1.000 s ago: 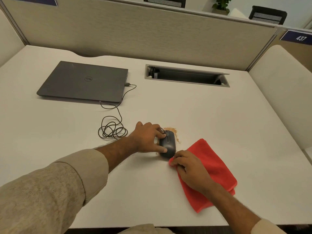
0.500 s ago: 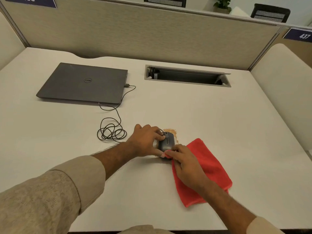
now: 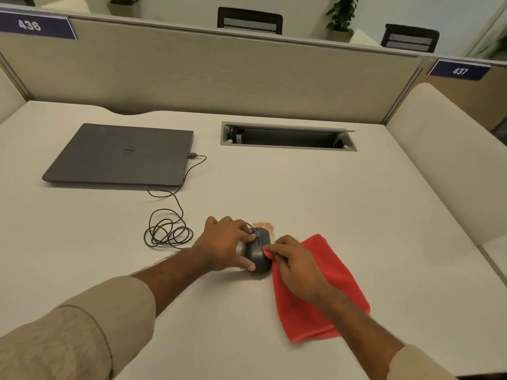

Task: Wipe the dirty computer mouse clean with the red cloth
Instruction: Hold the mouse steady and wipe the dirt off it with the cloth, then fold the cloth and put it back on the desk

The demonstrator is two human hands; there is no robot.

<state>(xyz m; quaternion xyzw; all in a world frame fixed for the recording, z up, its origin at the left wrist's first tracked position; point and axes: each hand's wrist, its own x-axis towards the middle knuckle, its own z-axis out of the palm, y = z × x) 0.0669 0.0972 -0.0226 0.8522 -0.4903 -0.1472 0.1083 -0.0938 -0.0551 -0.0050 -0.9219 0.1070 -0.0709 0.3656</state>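
A dark grey computer mouse (image 3: pixel 258 253) sits on the white desk near its middle. My left hand (image 3: pixel 223 245) grips it from the left, thumb at its near end and fingers over its far end. The red cloth (image 3: pixel 329 272) lies flat to the right of the mouse. My right hand (image 3: pixel 295 267) rests on the cloth and pinches its near-left corner against the right side of the mouse. Brown crumbs (image 3: pixel 264 226) lie on the desk just beyond the mouse.
A closed grey laptop (image 3: pixel 120 154) lies at the back left, with the mouse cable (image 3: pixel 167 231) coiled in front of it. An open cable slot (image 3: pixel 288 137) is set into the desk at the back. A beige partition wall (image 3: pixel 219 78) closes the far side.
My right hand has dragged the cloth corner left and up onto the mouse's right side. My left hand stays on the mouse. The camera has tilted up a little.
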